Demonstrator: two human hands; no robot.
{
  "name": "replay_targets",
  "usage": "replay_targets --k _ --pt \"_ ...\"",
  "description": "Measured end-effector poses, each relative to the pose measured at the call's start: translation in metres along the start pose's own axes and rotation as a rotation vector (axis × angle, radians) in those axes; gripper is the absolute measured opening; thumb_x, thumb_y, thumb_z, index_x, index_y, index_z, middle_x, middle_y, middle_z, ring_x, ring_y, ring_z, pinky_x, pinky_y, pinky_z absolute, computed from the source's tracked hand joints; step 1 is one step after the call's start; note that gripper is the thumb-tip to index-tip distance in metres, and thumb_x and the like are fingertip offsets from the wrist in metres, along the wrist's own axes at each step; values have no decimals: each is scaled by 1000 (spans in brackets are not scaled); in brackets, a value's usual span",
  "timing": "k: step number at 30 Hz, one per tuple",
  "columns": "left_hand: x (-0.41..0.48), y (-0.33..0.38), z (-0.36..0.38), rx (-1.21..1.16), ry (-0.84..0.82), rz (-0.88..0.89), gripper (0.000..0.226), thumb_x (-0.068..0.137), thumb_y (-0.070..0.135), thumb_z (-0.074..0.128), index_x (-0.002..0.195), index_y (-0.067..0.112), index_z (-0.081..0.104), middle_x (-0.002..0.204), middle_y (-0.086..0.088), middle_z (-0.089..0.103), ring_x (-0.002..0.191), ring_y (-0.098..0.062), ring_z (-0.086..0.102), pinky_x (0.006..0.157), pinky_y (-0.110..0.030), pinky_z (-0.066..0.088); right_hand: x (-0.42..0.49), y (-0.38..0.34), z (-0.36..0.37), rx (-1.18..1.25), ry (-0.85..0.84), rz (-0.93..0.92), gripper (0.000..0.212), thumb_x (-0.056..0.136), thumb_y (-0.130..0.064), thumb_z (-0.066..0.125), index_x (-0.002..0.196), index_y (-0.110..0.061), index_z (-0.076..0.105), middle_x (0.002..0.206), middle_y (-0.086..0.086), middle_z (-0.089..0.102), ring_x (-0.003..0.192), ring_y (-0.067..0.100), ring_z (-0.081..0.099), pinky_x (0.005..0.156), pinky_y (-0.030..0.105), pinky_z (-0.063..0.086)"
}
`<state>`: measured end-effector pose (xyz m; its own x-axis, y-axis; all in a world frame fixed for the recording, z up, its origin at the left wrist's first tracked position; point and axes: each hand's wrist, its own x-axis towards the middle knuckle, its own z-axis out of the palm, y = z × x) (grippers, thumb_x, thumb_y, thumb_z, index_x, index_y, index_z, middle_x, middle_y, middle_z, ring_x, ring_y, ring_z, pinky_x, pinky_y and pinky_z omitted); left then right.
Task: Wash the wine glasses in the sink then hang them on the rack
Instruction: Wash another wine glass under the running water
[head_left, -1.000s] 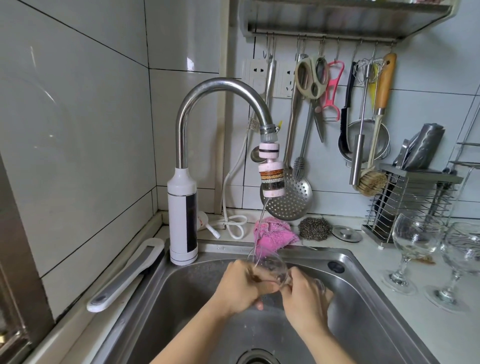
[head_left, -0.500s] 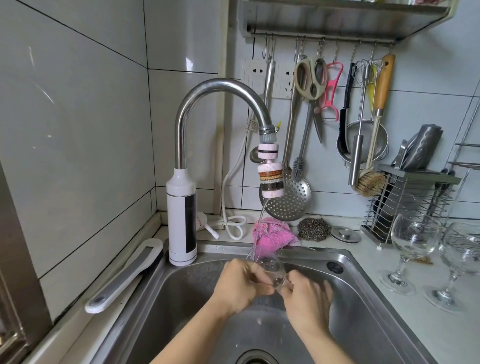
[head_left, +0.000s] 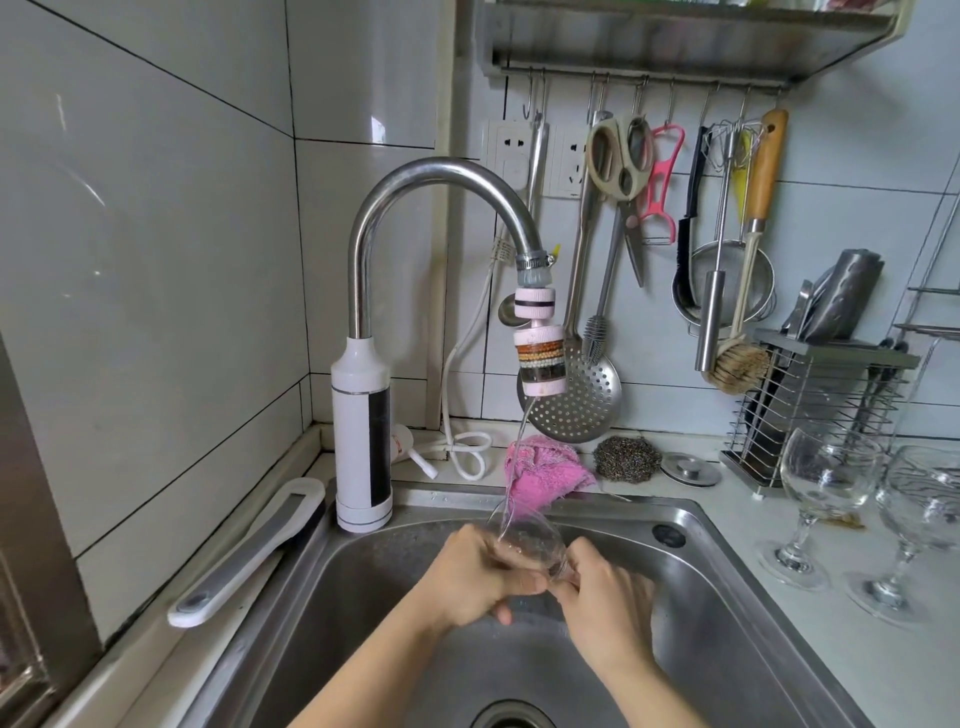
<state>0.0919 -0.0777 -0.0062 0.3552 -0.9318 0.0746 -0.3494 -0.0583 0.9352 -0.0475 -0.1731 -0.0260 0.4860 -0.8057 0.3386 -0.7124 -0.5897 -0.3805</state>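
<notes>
Head view: over the sink (head_left: 727, 618), your left hand (head_left: 475, 577) curls its fingers round the wine glass (head_left: 530, 543) under the tap (head_left: 441, 174) stream. Your right hand (head_left: 605, 597) pinches its stem end. Two more glasses (head_left: 826, 478) stand on the tabletop (head_left: 893, 675).

The tap filter (head_left: 540, 358) hangs over the sink (head_left: 727, 597); two upright wine glasses (head_left: 826, 473) crowd the right counter (head_left: 831, 670).

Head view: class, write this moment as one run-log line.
step: rinse | left hand: holds glass | right hand: holds glass | glass: under tap stream, over sink | counter: two glasses waiting
</notes>
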Motion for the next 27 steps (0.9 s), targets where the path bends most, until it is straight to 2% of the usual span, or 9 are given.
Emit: replay_targets --k 3,5,7,11,13,17,21,23,27 --pt "0 2 3 83 222 36 20 66 32 95 62 30 75 65 13 72 46 -1 55 54 -24 46 0 -2 0 9 0 28 32 91 -51 57 84 -28 36 93 -8 70 100 17 65 81 33 35" --pt "1 2 3 246 391 92 33 55 50 94 61 29 69 62 18 68 50 2 52 54 -14 37 0 -4 1 39 6 47 31 92 -49 58 84 -28 37 92 -9 70 100 18 65 83 33 37" --pt "2 1 3 311 430 130 35 54 53 92 62 30 67 59 23 63 53 3 52 53 -13 36 -1 -6 1 74 9 62 28 92 -47 58 86 -28 38 95 -10 70 103 18 65 85 32 38" --pt "0 0 3 218 135 119 15 71 47 87 84 46 80 78 30 72 57 12 56 60 -12 40 -2 -6 -2 66 27 90 25 91 -42 59 88 -31 37 103 -10 69 108 20 62 87 34 37" --pt "-2 0 3 126 11 86 13 80 42 84 92 37 83 90 19 79 48 6 54 55 -16 45 -2 -4 -5 28 35 91 23 91 -43 59 89 -33 39 108 -13 69 110 19 61 89 34 35" --pt "0 3 3 107 136 73 11 75 29 90 70 34 81 79 18 78 64 8 65 65 -22 51 -1 -6 -4 -3 26 89 14 92 -42 57 102 -33 54 114 -15 66 113 16 58 90 33 34" --pt "3 1 3 301 420 66 31 59 52 92 64 29 71 65 17 70 56 2 57 56 -17 40 -1 -11 0 11 4 90 17 95 -44 52 104 -31 57 117 -13 62 115 17 57 92 34 37" --pt "4 -1 3 292 371 65 29 61 50 91 66 29 73 64 15 70 52 2 55 54 -18 42 -2 -11 1 24 -5 99 17 95 -44 53 104 -29 56 118 -13 61 116 18 57 94 33 38" --pt "-2 2 5 123 27 28 9 79 31 85 86 38 83 88 20 78 43 -6 58 51 -20 48 -3 -8 -3 12 36 118 9 93 -33 56 101 -29 54 118 -14 61 118 18 54 93 33 40"
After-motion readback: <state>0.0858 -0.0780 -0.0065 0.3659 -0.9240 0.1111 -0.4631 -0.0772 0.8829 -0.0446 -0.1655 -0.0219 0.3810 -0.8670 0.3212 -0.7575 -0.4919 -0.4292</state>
